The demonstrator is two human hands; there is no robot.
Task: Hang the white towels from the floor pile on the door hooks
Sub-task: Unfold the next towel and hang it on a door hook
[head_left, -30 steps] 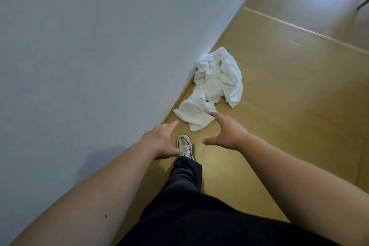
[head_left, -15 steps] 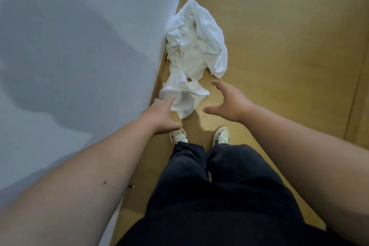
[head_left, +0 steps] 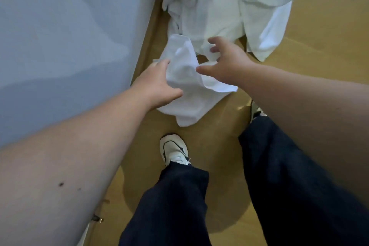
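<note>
A pile of crumpled white towels [head_left: 225,4] lies on the wooden floor against the wall. The nearest towel [head_left: 185,84] sticks out of the pile towards me. My left hand [head_left: 155,84] lies against this towel's left side, thumb spread across the cloth and fingers straight. My right hand [head_left: 225,60] is over the towel's right side, fingers spread and loosely bent, thumb tip at the cloth. Neither hand has closed round the fabric. No door hooks are in view.
A pale grey wall [head_left: 60,46] runs along the left, meeting the wooden floor [head_left: 323,32]. My legs in dark trousers [head_left: 175,205] and white shoes [head_left: 174,151] stand just short of the towel. A small metal fitting [head_left: 97,219] sits at the wall's base.
The view has dropped much closer to the pile. Both hands have moved down and forward to the nearest towel, and the left hand now touches it.
</note>
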